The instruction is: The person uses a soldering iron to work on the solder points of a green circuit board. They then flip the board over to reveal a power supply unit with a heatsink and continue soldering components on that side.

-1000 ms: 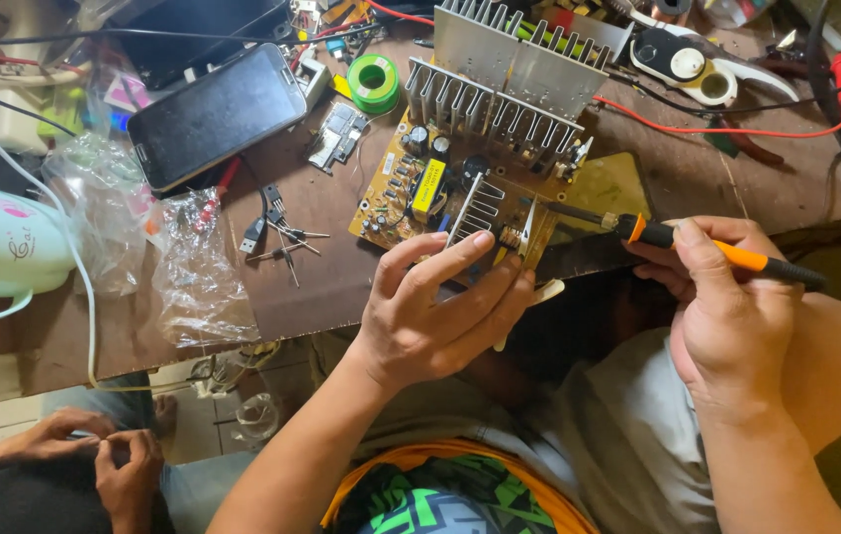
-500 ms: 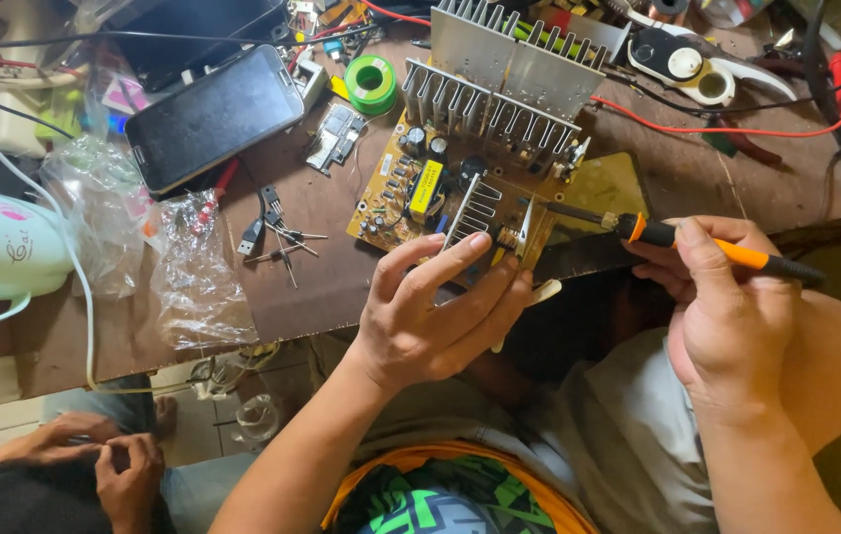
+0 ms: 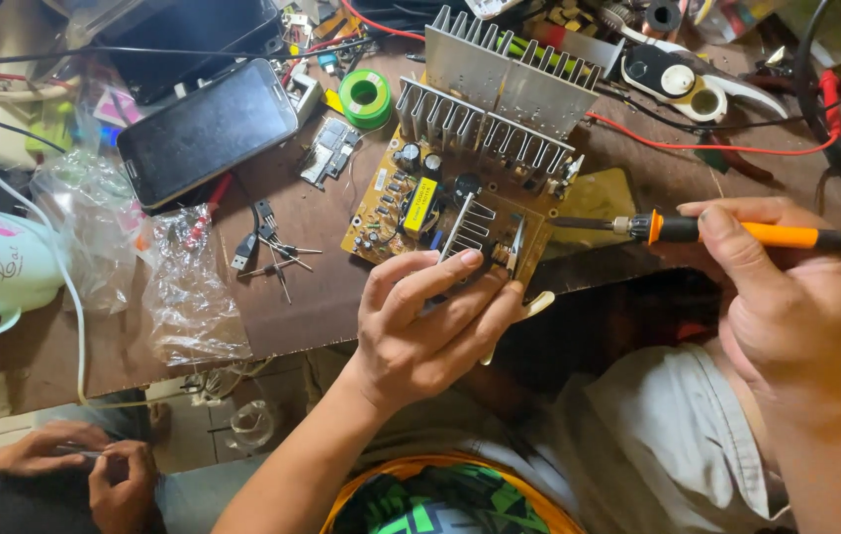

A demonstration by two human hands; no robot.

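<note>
A yellow circuit board (image 3: 411, 208) with finned aluminium heat sinks (image 3: 500, 89) lies on the brown workbench (image 3: 322, 297). My left hand (image 3: 425, 326) rests at the board's near edge, closed on a small cream-handled plier-like tool (image 3: 517, 247) whose metal tip stands on the board. My right hand (image 3: 787, 297) grips an orange-handled soldering iron (image 3: 767, 234) like a pen. Its dark tip points left and ends just off the board's right edge.
A dark phone (image 3: 208, 129), a green spool (image 3: 366, 96), loose three-legged parts (image 3: 272, 247) and clear plastic bags (image 3: 183, 287) lie to the left. A red wire (image 3: 717, 148) and tools crowd the back right. Another person's hands (image 3: 94, 465) are at the lower left.
My hands, the tool and the iron stay almost where they were. The other person's hands at the lower left have shifted slightly.
</note>
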